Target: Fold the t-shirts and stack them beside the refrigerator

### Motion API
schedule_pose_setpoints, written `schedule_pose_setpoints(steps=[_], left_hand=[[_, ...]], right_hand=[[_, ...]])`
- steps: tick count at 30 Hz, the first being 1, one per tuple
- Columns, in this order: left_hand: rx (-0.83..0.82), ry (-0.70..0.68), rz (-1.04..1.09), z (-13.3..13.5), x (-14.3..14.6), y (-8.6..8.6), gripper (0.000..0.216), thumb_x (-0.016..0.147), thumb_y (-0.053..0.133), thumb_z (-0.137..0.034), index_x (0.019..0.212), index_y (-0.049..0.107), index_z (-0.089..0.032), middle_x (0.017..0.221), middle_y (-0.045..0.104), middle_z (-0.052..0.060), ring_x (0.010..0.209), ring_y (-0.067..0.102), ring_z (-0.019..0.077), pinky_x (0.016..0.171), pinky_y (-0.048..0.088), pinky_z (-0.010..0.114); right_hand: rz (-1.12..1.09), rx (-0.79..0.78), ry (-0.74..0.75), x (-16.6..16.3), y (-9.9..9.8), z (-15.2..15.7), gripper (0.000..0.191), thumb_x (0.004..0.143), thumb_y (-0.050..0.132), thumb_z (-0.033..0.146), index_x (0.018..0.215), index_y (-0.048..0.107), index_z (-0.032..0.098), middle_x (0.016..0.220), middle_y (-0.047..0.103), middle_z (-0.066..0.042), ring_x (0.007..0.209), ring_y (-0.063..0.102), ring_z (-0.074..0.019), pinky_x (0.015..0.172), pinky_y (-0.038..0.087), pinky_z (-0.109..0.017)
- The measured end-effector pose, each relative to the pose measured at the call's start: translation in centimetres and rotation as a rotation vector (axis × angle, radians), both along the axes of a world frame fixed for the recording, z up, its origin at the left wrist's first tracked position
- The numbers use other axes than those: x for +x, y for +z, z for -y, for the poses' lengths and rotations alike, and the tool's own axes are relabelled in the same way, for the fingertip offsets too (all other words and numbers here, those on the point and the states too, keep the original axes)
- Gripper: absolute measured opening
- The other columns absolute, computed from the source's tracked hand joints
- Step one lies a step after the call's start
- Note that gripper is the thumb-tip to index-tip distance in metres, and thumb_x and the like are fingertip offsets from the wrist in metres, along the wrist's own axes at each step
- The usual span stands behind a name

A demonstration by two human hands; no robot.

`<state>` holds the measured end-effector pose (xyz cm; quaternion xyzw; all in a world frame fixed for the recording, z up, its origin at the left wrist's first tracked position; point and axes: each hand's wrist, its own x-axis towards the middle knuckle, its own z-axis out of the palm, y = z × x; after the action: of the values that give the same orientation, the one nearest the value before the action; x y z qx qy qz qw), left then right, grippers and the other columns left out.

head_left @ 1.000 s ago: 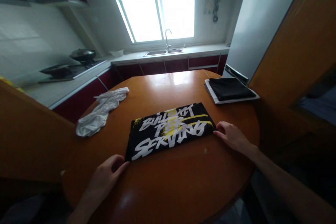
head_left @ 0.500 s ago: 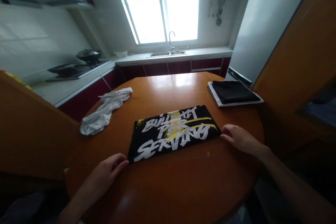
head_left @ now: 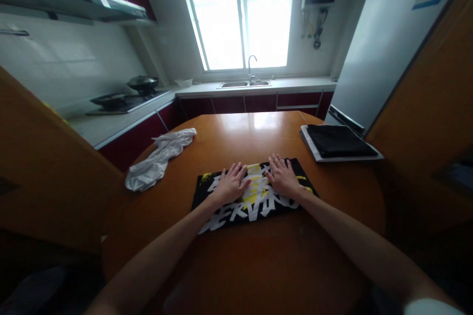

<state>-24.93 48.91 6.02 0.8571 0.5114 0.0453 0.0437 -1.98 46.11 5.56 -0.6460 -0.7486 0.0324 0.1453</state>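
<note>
A folded black shirt [head_left: 254, 204] with white and yellow lettering lies on the round wooden table [head_left: 258, 266] in front of me. My left hand [head_left: 229, 184] rests flat on the shirt's left half, fingers stretched out and apart. My right hand [head_left: 283, 177] lies flat on its right half, fingers spread the same way. Both palms press down on the cloth and neither hand grips anything.
A crumpled white garment [head_left: 158, 160] lies at the table's left edge. A stack of folded black and white clothes [head_left: 338, 141] sits at the right edge beside a fridge [head_left: 384, 44]. Behind are a counter with a sink [head_left: 244, 83] and a stove [head_left: 125, 101].
Both hands have left the shirt's two ends and moved inward onto its top, where they now lie flat. The view has shifted closer to the table.
</note>
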Motion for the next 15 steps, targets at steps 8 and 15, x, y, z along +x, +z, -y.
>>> schedule_pose_setpoints(steps=[8, 15], left_hand=[[0.003, 0.002, -0.024, 0.1, -0.4, -1.3, 0.069, 0.102, 0.029, -0.061, 0.159, 0.033, -0.022, 0.167, 0.024, 0.009, 0.155, 0.017, 0.0303, 0.123, 0.011, 0.057], [0.008, 0.002, -0.015, 0.0, -0.3, -1.4, 0.069, 0.101, 0.029, -0.061, 0.158, 0.033, -0.023, 0.166, 0.026, 0.009, 0.154, 0.019, 0.0301, 0.123, 0.011, 0.056]], right_hand=[[-0.011, -0.075, 0.006, 0.8, -1.8, -0.4, 0.067, 0.103, 0.027, 0.049, 0.157, 0.034, 0.011, 0.166, 0.024, -0.014, 0.155, 0.017, -0.0263, 0.124, 0.007, -0.05], [0.002, -0.039, -0.103, 2.4, -2.0, -1.0, 0.068, 0.103, 0.024, 0.049, 0.158, 0.032, 0.009, 0.166, 0.023, -0.015, 0.155, 0.015, -0.0278, 0.124, 0.005, -0.054]])
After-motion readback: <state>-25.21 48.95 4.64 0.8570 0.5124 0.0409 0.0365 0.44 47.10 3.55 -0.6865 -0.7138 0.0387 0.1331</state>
